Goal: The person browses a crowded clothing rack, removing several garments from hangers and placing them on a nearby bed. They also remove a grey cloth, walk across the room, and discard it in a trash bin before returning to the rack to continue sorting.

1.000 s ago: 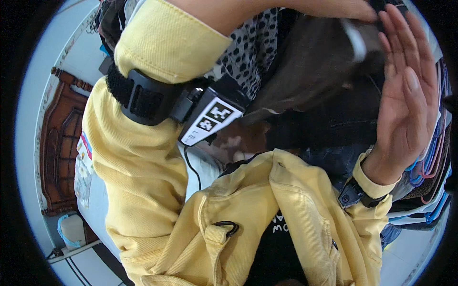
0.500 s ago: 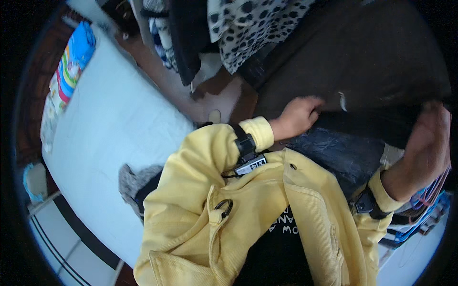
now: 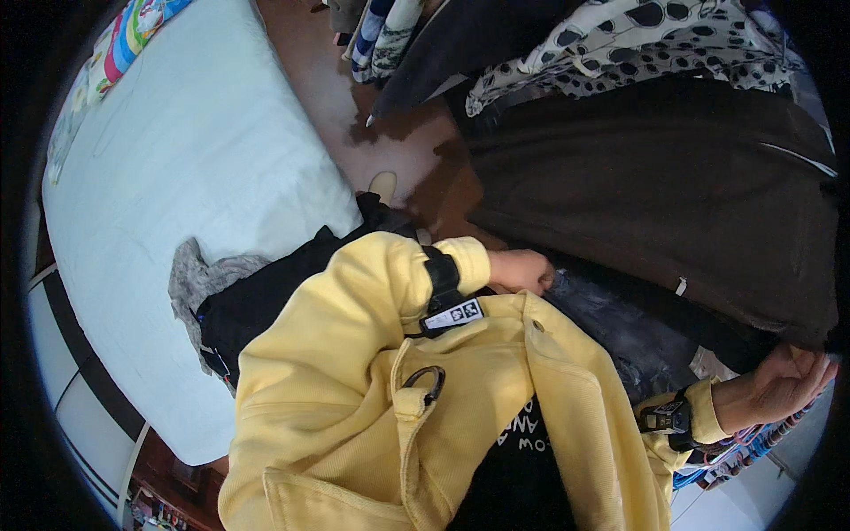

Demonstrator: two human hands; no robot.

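Note:
My left hand (image 3: 521, 270) is closed in a fist on the top edge of dark blue jeans (image 3: 611, 323) that hang in front of me. My right hand (image 3: 779, 382) is at the lower right, palm up, with its fingers curled around the hem of a large dark brown garment (image 3: 655, 203). That garment hangs above the jeans. Both of my arms are in yellow jacket sleeves (image 3: 354, 327), and each wrist wears a black band.
A bed with a white sheet (image 3: 177, 168) fills the left, with a colourful striped cloth (image 3: 133, 26) at its far end. Grey (image 3: 199, 279) and black clothes (image 3: 266, 305) lie on its near edge. A spotted garment (image 3: 637, 44) and a striped one (image 3: 381, 35) hang above. Coloured hangers (image 3: 735, 451) sit at the lower right.
My head has tilted down, bringing the bed and floor into view. Both hands came down from overhead. The left hand moved from the brown garment onto the jeans, and the right hand dropped to the hem.

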